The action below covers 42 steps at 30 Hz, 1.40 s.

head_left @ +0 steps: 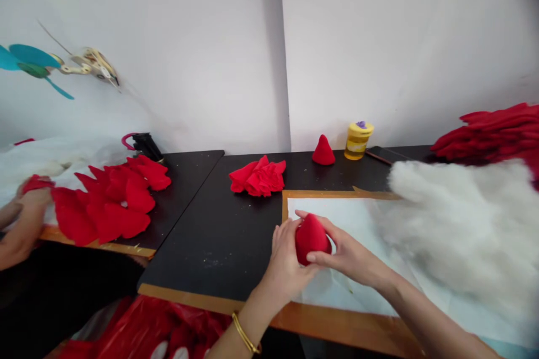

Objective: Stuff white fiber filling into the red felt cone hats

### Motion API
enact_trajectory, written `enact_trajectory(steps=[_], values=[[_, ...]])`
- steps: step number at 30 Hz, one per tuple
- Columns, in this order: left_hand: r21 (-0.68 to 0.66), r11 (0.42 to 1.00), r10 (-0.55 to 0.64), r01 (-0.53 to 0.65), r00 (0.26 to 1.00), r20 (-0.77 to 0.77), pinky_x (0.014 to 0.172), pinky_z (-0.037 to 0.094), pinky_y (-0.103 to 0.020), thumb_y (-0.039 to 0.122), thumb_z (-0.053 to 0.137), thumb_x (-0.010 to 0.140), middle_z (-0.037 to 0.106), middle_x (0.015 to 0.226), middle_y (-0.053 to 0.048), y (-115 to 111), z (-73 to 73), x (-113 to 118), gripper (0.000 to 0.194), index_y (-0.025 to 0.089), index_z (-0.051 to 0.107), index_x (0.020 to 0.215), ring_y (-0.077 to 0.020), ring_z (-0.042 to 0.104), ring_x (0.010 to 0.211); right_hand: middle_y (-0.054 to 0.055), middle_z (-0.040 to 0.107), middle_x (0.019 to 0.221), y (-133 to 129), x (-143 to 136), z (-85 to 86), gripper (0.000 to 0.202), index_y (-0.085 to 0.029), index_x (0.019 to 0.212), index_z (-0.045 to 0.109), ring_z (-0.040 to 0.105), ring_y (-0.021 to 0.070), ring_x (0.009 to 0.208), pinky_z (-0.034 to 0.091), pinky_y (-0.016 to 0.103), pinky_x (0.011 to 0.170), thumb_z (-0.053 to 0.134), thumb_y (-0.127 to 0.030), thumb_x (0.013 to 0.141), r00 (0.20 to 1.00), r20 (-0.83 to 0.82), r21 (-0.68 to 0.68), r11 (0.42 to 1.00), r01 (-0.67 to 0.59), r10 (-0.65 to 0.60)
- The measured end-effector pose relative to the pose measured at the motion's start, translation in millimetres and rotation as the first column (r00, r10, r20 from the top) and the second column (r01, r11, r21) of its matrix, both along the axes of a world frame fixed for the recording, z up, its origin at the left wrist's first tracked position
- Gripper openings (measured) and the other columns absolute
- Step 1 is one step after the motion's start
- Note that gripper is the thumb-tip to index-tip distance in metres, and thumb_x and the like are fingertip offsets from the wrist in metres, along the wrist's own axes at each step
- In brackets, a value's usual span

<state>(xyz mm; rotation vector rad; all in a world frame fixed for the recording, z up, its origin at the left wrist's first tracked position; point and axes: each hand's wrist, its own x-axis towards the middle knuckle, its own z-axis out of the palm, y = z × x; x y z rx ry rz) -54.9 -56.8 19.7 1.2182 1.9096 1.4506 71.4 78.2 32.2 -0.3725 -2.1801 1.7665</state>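
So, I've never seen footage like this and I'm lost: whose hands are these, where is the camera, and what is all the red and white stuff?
There is one picture, taken by a camera worn on a person's head, looking forward and down at their own hands. The left hand, with a gold bangle on its wrist, and the right hand together hold a stuffed red cone over a white sheet on the black table. To the right lies a heap of white stuffing. Further back are a bunch of red fabric pieces, a finished small red cone and a yellow tub. At far left, another person's hand works beside more red pieces.
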Motion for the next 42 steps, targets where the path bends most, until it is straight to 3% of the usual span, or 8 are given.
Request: enact_trajectory(steps=[7,14,19,24,29,34,38,42], values=[[-0.154,0.988,-0.026,0.013,0.996,-0.082,0.121,0.024,-0.057,0.021,0.081,0.069,0.037,0.161,-0.017,-45,-17.2,-41,0.093,0.022,0.038,0.152,-0.0368,0.033,0.148,0.008,0.037,0.162,29,24,-31.5,0.085,-0.032,0.157,0.031,0.037,0.0321,0.147,0.034,0.054,0.120,0.072,-0.049,0.084,0.979,0.180,0.349,0.936,0.032,-0.100],[-0.090,0.980,-0.184,0.177,0.980,-0.076,0.115,0.039,-0.048,0.021,0.068,0.083,0.058,0.145,-0.013,3,-13.8,-19,0.061,0.022,0.053,0.142,-0.0321,0.054,0.134,0.009,0.058,0.147,3,14,-55.4,0.039,-0.026,0.137,0.059,0.042,0.0295,0.144,0.034,0.057,0.119,0.050,-0.027,0.099,0.983,0.123,0.672,0.740,0.019,-0.137],[-0.114,0.991,-0.082,0.069,0.991,-0.108,0.117,0.035,-0.055,0.022,0.064,0.083,0.044,0.154,-0.024,10,-21.5,-21,0.076,0.012,0.034,0.152,-0.0370,0.045,0.141,0.016,0.052,0.151,14,16,-59.9,0.046,-0.019,0.143,0.052,0.039,0.0328,0.146,0.037,0.059,0.116,0.051,-0.025,0.097,0.968,0.122,0.684,0.725,0.079,-0.221],[-0.036,0.990,0.136,-0.135,0.989,0.049,0.120,0.030,-0.050,0.031,0.073,0.079,0.038,0.158,-0.021,-3,-19.6,-9,0.088,0.015,0.029,0.153,-0.0334,0.038,0.146,0.013,0.066,0.130,5,26,-41.6,0.046,-0.023,0.141,0.053,0.063,0.0273,0.119,0.053,0.046,0.102,0.054,-0.026,0.095,0.977,0.048,0.590,0.795,0.140,-0.208],[-0.039,0.920,0.382,-0.389,0.873,0.304,0.107,0.045,-0.051,0.039,0.086,0.067,0.064,0.130,-0.018,18,-27.6,-5,0.079,0.017,0.053,0.135,-0.0366,0.061,0.121,0.009,0.066,0.133,-17,20,-33.8,0.043,-0.024,0.128,0.064,0.056,0.0269,0.129,0.048,0.047,0.107,0.046,-0.013,0.091,0.998,-0.050,0.537,0.842,0.059,-0.038],[0.033,0.915,0.358,-0.403,0.845,0.397,0.098,0.052,-0.044,0.049,0.079,0.075,0.067,0.124,-0.016,9,-26.0,-22,0.068,0.017,0.054,0.129,-0.0323,0.066,0.114,0.009,0.075,0.112,-16,39,-34.8,0.033,-0.023,0.112,0.071,0.070,0.0249,0.091,0.058,0.042,0.082,0.049,-0.038,0.093,0.947,0.070,0.106,0.946,0.306,-0.314],[0.163,0.901,0.268,-0.402,0.811,0.520,0.100,0.052,-0.043,0.050,0.071,0.083,0.066,0.124,-0.014,3,-6.5,-11,0.069,0.019,0.043,0.138,-0.0296,0.065,0.117,0.007,0.075,0.094,-38,30,-27.6,0.041,-0.021,0.103,0.070,0.065,0.0194,0.069,0.056,0.035,0.067,0.057,-0.057,0.088,0.951,0.035,-0.354,0.887,0.298,-0.306],[0.237,0.873,0.181,-0.425,0.736,0.652,0.098,0.052,-0.041,0.045,0.076,0.082,0.065,0.123,-0.012,9,4.6,13,0.071,0.022,0.041,0.140,-0.0290,0.064,0.116,0.003,0.069,0.081,-67,5,-20.1,0.038,-0.021,0.090,0.066,0.066,0.0200,0.076,0.054,0.034,0.077,0.069,-0.059,0.082,0.916,-0.085,-0.518,0.802,0.297,-0.393]])
